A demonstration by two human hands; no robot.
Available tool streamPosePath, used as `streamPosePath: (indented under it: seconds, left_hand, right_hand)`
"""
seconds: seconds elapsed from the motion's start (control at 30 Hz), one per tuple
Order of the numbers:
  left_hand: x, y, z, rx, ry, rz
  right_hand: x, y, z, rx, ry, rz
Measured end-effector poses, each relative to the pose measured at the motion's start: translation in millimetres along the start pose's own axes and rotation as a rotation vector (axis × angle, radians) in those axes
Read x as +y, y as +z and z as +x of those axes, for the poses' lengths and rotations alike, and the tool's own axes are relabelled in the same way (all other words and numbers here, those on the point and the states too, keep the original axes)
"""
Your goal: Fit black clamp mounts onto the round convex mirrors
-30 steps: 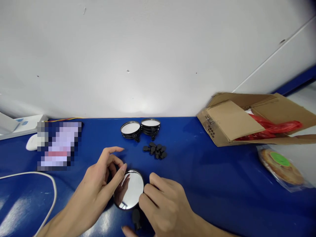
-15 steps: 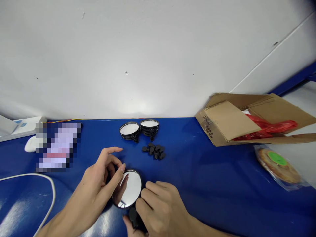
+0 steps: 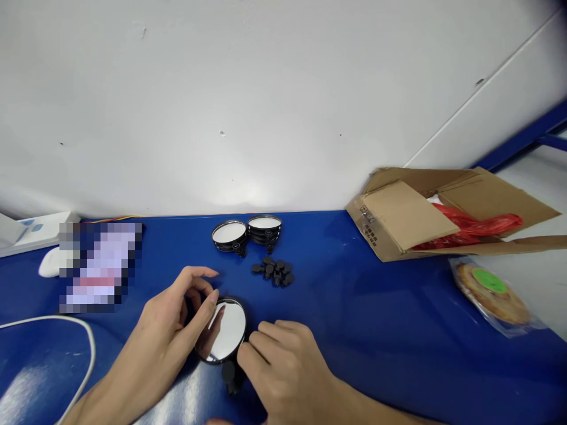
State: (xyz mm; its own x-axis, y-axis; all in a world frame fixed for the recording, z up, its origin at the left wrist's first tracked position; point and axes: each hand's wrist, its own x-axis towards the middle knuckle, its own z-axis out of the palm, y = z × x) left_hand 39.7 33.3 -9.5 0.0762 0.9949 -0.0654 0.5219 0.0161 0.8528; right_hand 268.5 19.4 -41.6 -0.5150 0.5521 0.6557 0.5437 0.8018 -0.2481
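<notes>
My left hand grips the left rim of a small round mirror with a black frame, tilted up off the blue table. My right hand pinches the mirror's lower right edge by its short black stem. Farther back lie two stacks of like mirrors and a small heap of black round caps.
An open cardboard box with red plastic inside lies at the right, a wrapped round disc with a green label in front of it. A blurred packet, a white mouse and a white cable sit at the left. A white wall runs behind.
My right hand has slid left and down along the mirror's edge to the stem. The mirror has shifted slightly left in my hands.
</notes>
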Motion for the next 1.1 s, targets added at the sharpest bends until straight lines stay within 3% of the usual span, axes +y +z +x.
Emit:
streamPosePath:
  seconds: [0.27, 0.43, 0.57, 0.73, 1.1]
  left_hand:
    - [2, -0.8, -2, 0.005, -0.010, -0.004]
    - [5, -0.1, -1, 0.022, -0.003, 0.016]
    - [7, 0.3, -1, 0.018, -0.008, 0.017]
    - [7, 0.3, -2, 0.012, -0.007, 0.013]
    - [9, 1.9, -3, 0.015, 0.008, 0.029]
  right_hand:
    - [22, -28, 23, 0.036, 0.123, 0.128]
    - [51, -35, 36, 0.086, 0.272, -0.058]
    - [68, -35, 42, -0.016, 0.324, -0.139]
    - [71, -26, 45, -0.116, 0.338, -0.150]
    - [73, -20, 49, -0.184, 0.350, -0.208]
